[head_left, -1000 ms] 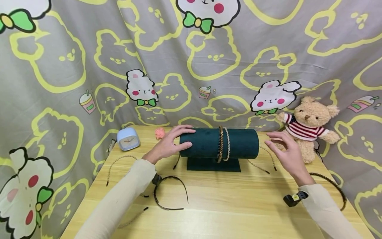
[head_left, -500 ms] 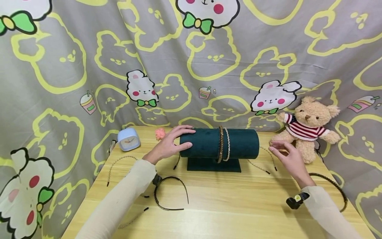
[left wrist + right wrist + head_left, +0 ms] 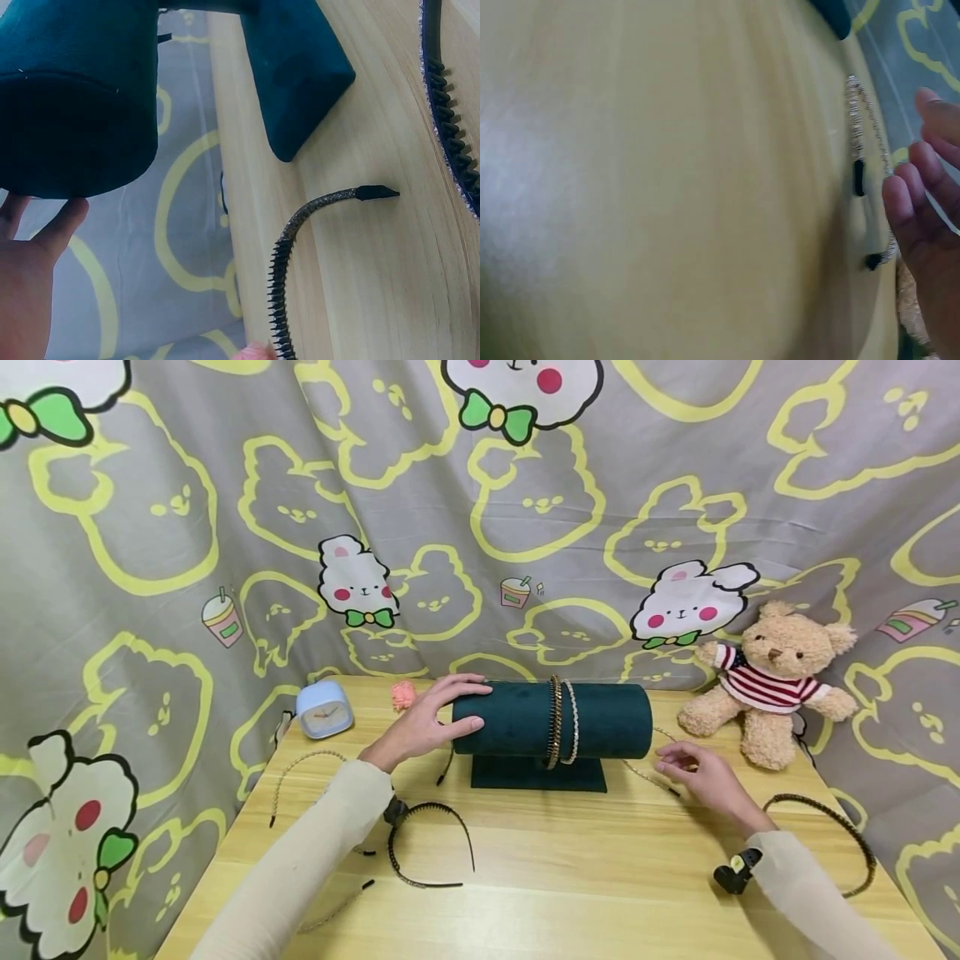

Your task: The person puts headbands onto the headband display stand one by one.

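Note:
A dark green velvet headband stand [image 3: 607, 718] has a horizontal roll on a flat base. Around its middle sit a gold headband [image 3: 555, 722] and a white beaded headband [image 3: 574, 722]. My left hand [image 3: 420, 720] rests on the roll's left end, straight fingers on top and thumb at the front. My right hand [image 3: 708, 783] hovers right of the stand with fingers loosely bent, holding nothing. Close by its fingertips lies a thin light-gold headband [image 3: 856, 124] with black tips, partly hidden behind the roll and the hand in the head view.
A black toothed headband [image 3: 393, 852] lies front left, with thin light headbands [image 3: 288, 768] around the left arm. A dark headband [image 3: 832, 814] lies at the right edge. A blue clock [image 3: 324, 710], a coral fluffy item [image 3: 402, 695] and a teddy bear [image 3: 772, 685] stand along the back.
My right hand has dropped from beside the roll's right end toward the table and the light-gold headband, uncovering the bear's leg. My left hand stays put on the roll.

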Demonstrator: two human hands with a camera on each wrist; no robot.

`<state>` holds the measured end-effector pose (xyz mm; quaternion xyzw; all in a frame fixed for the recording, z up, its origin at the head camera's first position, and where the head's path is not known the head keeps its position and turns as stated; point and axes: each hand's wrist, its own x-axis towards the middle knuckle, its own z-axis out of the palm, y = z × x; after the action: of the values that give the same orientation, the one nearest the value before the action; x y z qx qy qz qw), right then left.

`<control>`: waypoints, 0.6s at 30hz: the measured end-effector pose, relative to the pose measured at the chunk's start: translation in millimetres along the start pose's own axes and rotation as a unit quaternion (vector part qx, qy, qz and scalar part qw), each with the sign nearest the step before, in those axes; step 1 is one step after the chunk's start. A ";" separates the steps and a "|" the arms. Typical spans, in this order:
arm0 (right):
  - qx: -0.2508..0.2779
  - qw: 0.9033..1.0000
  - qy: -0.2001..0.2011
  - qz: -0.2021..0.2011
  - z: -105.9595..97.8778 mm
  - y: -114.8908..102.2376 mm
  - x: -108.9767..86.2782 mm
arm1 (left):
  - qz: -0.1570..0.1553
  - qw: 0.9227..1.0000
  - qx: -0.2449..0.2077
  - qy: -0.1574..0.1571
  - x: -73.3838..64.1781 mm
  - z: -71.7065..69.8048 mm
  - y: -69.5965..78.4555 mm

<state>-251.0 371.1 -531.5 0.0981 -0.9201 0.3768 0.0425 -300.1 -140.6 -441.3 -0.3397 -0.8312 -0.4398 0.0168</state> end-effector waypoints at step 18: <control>-0.086 0.993 -0.074 -0.036 10.9 -5.8 2.6 | -0.008 1.000 0.001 -0.002 -0.5 0.0 0.8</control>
<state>-252.3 359.0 -534.9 0.1544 -0.9457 0.2861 -0.0037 -299.2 -140.6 -440.8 -0.3334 -0.8346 -0.4383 0.0123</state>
